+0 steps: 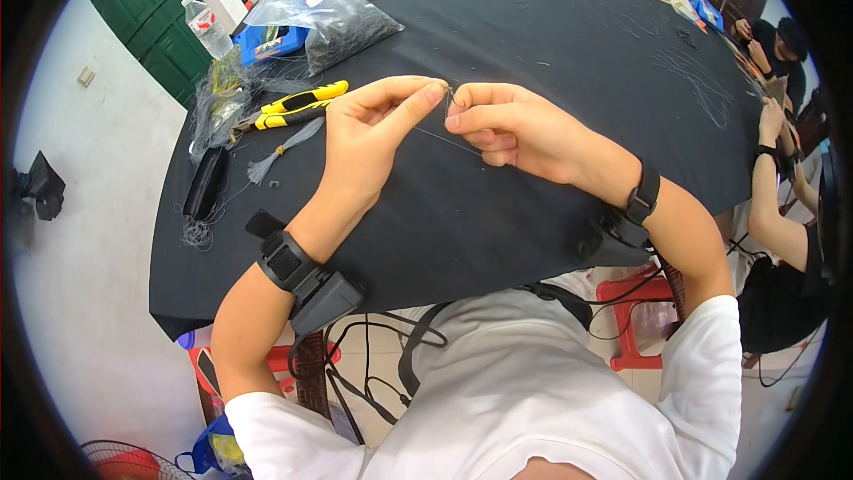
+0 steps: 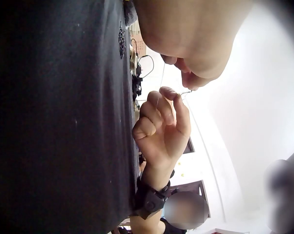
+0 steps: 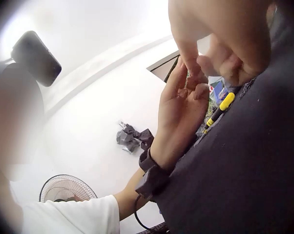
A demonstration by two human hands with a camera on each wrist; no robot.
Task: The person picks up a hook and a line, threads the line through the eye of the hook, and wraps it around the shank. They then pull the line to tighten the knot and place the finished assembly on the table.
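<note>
My left hand (image 1: 369, 129) is raised over the black tablecloth, thumb and forefinger pinching a tiny thin metal hook (image 1: 450, 94). Close beside it, my right hand (image 1: 524, 129) pinches a fine grey fishing line (image 1: 447, 138) near the hook. A stretch of this line runs slanting below the fingertips, from the left hand to the curled lower fingers of the right. In the left wrist view the hook (image 2: 186, 92) bridges the small gap between both sets of fingertips. The right wrist view has the fingertips overlapping, which hides the hook.
Yellow-and-black pliers (image 1: 289, 108) lie left of my hands, near a tied bundle of line (image 1: 284, 151) and a black case (image 1: 206, 183). Behind are a clear plastic bag (image 1: 342, 22) of dark strands, a blue box (image 1: 271, 43) and a bottle (image 1: 206, 27). Other people sit at the right.
</note>
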